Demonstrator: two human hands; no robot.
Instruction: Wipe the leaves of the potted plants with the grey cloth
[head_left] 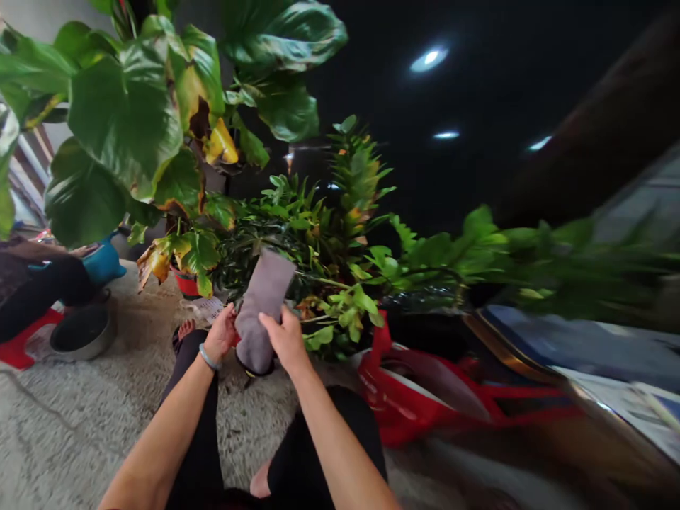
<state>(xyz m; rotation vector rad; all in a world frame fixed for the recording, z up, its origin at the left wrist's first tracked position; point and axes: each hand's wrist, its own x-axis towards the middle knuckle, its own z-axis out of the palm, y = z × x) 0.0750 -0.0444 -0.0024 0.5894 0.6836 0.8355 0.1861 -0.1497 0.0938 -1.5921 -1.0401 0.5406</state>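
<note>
A grey sock (264,304) is held up in front of my knees, its straight cuff at the top and its rounded end at the bottom. My right hand (288,340) is closed on the sock's right edge, the thumb lying across its front. On the other side, my left hand (220,336), with a pale bangle at the wrist, has its fingers curled close by the sock's left edge. A bit of red shows at those fingertips; what they grip is hidden. Beneath the sock a dark, yellow-edged item (255,370) shows only in part.
Potted plants (297,219) with broad leaves stand ahead. A red bag (409,397) sits at my right. To the left, another person's dark-clothed leg (53,280) shows beside a grey basin (82,333) and a red stool (21,347). Rough concrete floor (122,404) lies below.
</note>
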